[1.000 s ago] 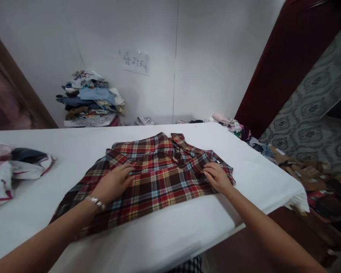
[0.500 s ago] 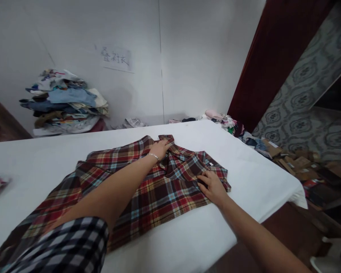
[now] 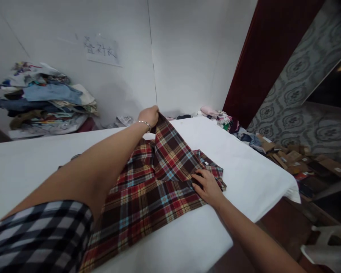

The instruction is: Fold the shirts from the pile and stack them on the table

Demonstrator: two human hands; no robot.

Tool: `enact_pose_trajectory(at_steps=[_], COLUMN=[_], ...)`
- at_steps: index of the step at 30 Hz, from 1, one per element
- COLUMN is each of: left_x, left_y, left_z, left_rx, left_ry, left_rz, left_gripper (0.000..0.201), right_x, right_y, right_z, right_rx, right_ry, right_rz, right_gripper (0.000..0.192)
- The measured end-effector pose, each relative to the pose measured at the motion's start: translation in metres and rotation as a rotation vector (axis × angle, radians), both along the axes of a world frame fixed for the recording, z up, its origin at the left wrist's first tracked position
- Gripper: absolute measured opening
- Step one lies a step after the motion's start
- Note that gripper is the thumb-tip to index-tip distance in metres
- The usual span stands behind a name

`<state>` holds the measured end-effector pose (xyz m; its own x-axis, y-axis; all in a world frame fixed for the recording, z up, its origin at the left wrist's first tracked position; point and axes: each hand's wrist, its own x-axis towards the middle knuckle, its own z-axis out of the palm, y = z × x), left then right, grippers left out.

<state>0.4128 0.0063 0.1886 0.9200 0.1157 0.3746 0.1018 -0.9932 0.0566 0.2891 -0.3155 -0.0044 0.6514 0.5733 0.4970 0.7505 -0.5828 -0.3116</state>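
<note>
My right hand [image 3: 208, 186] lies flat on the plaid shirt [image 3: 156, 182], pinning its right edge mid-surface. My left hand [image 3: 149, 115] pinches the far edge, lifted off the white surface [image 3: 244, 174]. I judge the fold barely begun; the near part lies unfolded. Farther left a clothes pile [image 3: 42, 100] stands against the wall, a paper sign [image 3: 100, 49] above; boxes [image 3: 298, 159] litter the floor at right.

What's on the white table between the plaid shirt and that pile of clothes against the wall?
Nothing: in the head view, the white table is bare between the plaid shirt and the pile of clothes, apart from the person's left arm reaching above it.
</note>
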Motion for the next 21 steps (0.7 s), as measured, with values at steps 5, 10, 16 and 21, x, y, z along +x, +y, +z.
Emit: enact_pose_trajectory(at_steps=[5, 10, 16, 21], left_x=[-0.037, -0.119, -0.273, -0.344], left_y=[-0.01, -0.017, 0.003, 0.032], left_z=[0.051, 0.073, -0.028, -0.124], left_rx=[0.197, 0.355, 0.262, 0.245], left_ry=[-0.006, 0.146, 0.505, 0.356], left_rz=[-0.142, -0.273, -0.646, -0.357], left_gripper=[0.039, 0.038, 0.029, 0.046], right_x=[0.003, 0.009, 0.013, 0.014], right_y=[0.001, 0.001, -0.001, -0.002], right_z=[-0.005, -0.009, -0.008, -0.005], right_rx=[-0.02, -0.009, 0.008, 0.004], right_ry=[0.008, 0.031, 0.038, 0.05], right_rz=[-0.053, -0.077, -0.061, -0.042], right_gripper=[0.033, 0.032, 0.031, 0.029])
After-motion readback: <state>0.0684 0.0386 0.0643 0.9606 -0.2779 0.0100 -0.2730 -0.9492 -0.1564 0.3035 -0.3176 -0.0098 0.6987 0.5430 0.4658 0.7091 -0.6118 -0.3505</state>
